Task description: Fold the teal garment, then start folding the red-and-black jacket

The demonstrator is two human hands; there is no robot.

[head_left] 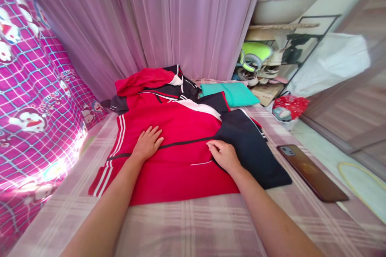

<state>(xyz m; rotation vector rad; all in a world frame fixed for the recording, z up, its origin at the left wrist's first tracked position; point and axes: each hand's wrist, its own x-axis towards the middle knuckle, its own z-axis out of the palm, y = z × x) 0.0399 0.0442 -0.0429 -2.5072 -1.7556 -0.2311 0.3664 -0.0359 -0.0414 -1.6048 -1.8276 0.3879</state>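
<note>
A red jacket (181,180) with black and white panels, a dark stripe and white-striped ribbed edging lies folded over on the checked bedsheet. Flat on its red part, at the left, rests my left hand (147,143) with the fingers spread. My right hand (223,153) is curled, thumb and fingertips together on the cloth where the red meets the dark sleeve (253,152). It seems to pinch the jacket there; the fingertips partly hide the fold. Just behind lies a rumpled heap of red and black clothing (144,80), its edge touching or overlapped by the jacket.
A teal folded cloth (230,93) lies at the back right of the bed. A phone (312,172) with a cable attached is near the right edge. Purple curtains (181,20) hang behind, a pink patterned cloth (39,88) at left. Right of the bed stands a shoe rack (297,64).
</note>
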